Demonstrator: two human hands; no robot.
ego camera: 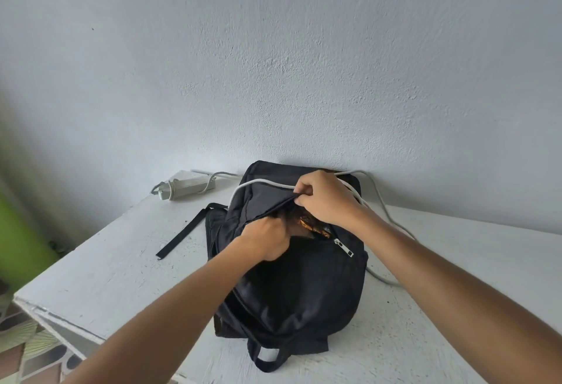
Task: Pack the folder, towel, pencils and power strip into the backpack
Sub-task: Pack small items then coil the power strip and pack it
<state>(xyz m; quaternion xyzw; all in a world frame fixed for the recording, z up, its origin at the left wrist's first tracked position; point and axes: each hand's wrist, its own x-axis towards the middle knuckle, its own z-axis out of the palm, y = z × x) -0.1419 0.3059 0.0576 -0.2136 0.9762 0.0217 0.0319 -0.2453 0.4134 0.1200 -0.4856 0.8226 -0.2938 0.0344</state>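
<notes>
While the right hand (322, 198) pinches the upper lip of the black backpack (289, 277) to keep its mouth open, the left hand (267, 239) is pushed inside, fingers hidden, so what it holds cannot be told. Something orange (307, 222) shows within. Well left, near the wall, the white power strip (187, 189) lies on the surface (121, 262), its cord (261, 184) looped over the backpack. Open room lies left; the surface's edge runs close in front.

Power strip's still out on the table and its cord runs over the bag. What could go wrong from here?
1. The white cord lies across the backpack under the right hand, which pinches the flap; it could catch in the zipper.
2. Pulling the cord may drag the power strip toward the table edge.
3. The left hand hides the opening, so the contents are unclear.
</notes>
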